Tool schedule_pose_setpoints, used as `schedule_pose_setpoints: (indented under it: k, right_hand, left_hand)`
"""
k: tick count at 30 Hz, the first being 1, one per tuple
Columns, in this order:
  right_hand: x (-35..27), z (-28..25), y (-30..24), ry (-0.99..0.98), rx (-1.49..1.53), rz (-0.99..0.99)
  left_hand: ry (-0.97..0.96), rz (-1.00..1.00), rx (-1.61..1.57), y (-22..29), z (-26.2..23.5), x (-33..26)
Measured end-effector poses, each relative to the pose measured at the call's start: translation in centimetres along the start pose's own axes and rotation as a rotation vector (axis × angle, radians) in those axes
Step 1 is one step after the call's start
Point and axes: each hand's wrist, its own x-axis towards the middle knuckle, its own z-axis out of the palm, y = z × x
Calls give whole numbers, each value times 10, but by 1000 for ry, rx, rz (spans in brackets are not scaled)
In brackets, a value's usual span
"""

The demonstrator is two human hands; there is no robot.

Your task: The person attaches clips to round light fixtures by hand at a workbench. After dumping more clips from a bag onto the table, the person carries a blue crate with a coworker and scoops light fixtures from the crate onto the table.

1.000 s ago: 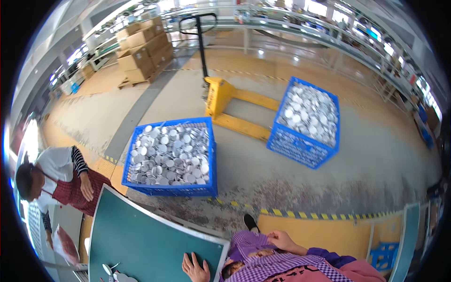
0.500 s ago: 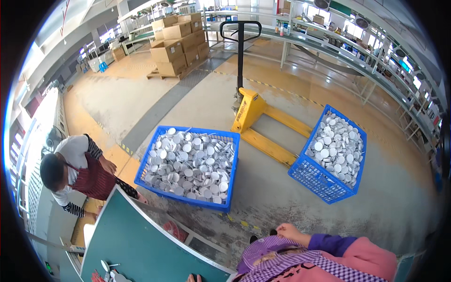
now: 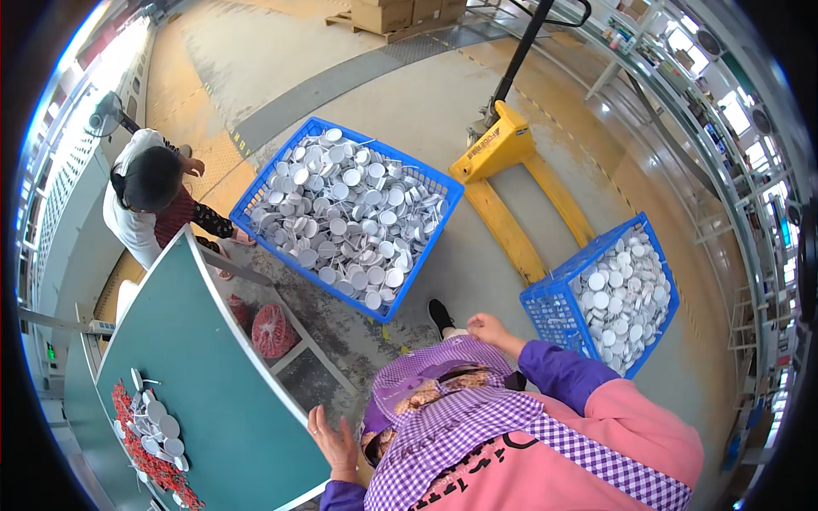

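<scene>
My left hand [image 3: 336, 441] is open, its fingers spread, at the edge of the green-topped table [image 3: 204, 341]. In front of my body, my right hand [image 3: 492, 330] is raised with its fingers curled in; what they hold, if anything, is hidden. On the table lies a small heap of white round discs [image 3: 158, 426], some with thin stems or leads, among scattered small red pieces [image 3: 128, 417]. A large blue crate [image 3: 434, 234] full of similar white discs [image 3: 341, 213] stands on the floor beyond the table.
A second blue crate [image 3: 554, 311], also full, stands right, beside a yellow pallet jack [image 3: 503, 153]. Another person [image 3: 153, 187] is at the table's far left end. Red bagged material [image 3: 274, 330] sits under the table. Cardboard boxes [image 3: 383, 15] are far back; shelving lines the right.
My view has tilted down and moved, so more of the table and my body shows. My left hand has come fully into view. The other person has turned.
</scene>
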Motion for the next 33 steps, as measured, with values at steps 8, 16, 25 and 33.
schedule_pose_setpoints:
  k: [8, 16, 25, 33]
  right_hand:
    - [130, -100, -32, -14, -158, 49]
    - [189, -132, -54, 23, -435, 233]
    - [347, -54, -166, 19, -354, -211]
    - [614, -5, -295, 107, -623, -728]
  left_hand:
    - [-40, -326, -285, 86, 107, 113]
    - [-242, -580, -557, 79, 160, 208]
    - [-350, -496, -669, 13, 268, 345]
    - [-167, -454, -659, -51, 395, 527]
